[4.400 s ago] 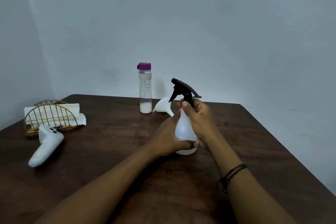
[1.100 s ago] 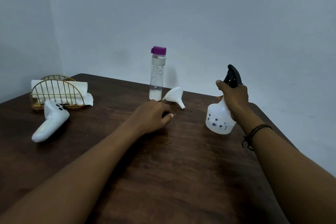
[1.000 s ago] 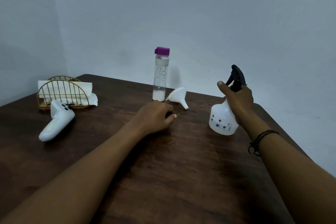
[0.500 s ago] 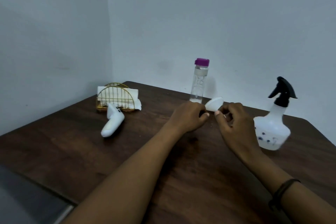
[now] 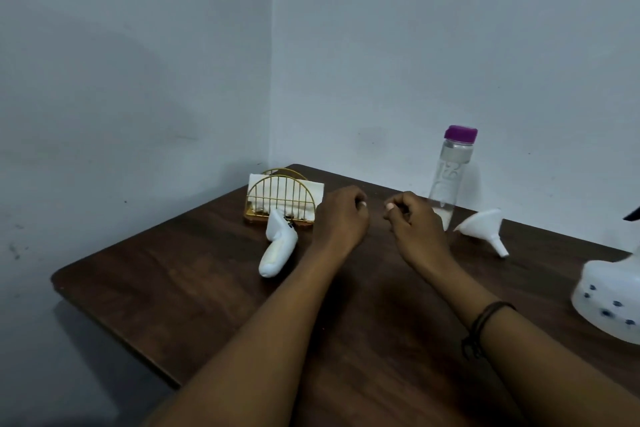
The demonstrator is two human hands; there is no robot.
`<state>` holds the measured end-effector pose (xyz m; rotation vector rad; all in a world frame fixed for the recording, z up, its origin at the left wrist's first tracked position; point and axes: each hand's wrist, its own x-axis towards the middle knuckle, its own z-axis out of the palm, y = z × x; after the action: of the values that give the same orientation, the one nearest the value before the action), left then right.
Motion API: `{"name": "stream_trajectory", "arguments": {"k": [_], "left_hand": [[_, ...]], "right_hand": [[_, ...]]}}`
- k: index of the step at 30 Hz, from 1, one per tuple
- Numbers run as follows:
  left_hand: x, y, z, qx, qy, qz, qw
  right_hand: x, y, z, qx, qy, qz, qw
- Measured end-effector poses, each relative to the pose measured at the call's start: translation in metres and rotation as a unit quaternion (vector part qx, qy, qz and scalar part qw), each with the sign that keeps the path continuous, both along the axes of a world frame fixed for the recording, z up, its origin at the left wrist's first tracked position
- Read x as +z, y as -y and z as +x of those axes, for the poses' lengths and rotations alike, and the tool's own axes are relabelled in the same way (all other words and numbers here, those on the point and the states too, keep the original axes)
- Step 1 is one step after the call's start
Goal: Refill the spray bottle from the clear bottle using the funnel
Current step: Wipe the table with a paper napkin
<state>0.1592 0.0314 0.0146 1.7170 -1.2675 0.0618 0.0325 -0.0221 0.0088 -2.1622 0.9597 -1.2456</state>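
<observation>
The white spray bottle (image 5: 609,302) with blue dots stands at the right edge of the view, its black trigger head mostly cut off. A clear bottle (image 5: 450,177) with a purple cap stands upright near the back wall. The white funnel (image 5: 483,229) lies on its side just right of it. My left hand (image 5: 339,218) and my right hand (image 5: 415,225) rest as loose fists on the dark wooden table (image 5: 207,288), side by side and a little apart, each holding nothing. My right hand is just left of the clear bottle's base.
A gold wire napkin holder (image 5: 282,199) with white napkins stands at the back left corner. A white handheld controller (image 5: 278,246) lies in front of it, left of my left hand. Walls close the table in at the back and left.
The view has swung left. My right hand let go of the spray bottle, which now stands at the right, and moved beside my left hand. Both hands have drawn left, away from the funnel.
</observation>
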Motion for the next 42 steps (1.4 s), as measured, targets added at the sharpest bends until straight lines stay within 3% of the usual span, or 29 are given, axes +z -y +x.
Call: {"name": "stream_trajectory", "arguments": {"k": [10,13,18,28,42], "left_hand": [[-0.002,0.003,0.016,0.086,-0.111,-0.039,0.989],[-0.002,0.004,0.016,0.110,-0.124,-0.045,0.985],[-0.005,0.005,0.016,0.146,-0.157,-0.051,0.975],[-0.006,0.009,0.021,0.160,-0.172,-0.061,0.970],[-0.006,0.009,0.021,0.141,-0.218,-0.082,0.962]], "right_hand": [[-0.006,0.041,0.079,0.106,-0.061,0.098,0.988],[-0.004,0.041,0.090,0.181,-0.047,0.149,0.971],[-0.004,0.039,0.104,0.236,-0.016,0.150,0.960],[-0.013,0.048,0.114,0.112,0.022,0.085,0.990],[0.012,0.036,0.091,0.023,0.180,0.063,0.981]]}}
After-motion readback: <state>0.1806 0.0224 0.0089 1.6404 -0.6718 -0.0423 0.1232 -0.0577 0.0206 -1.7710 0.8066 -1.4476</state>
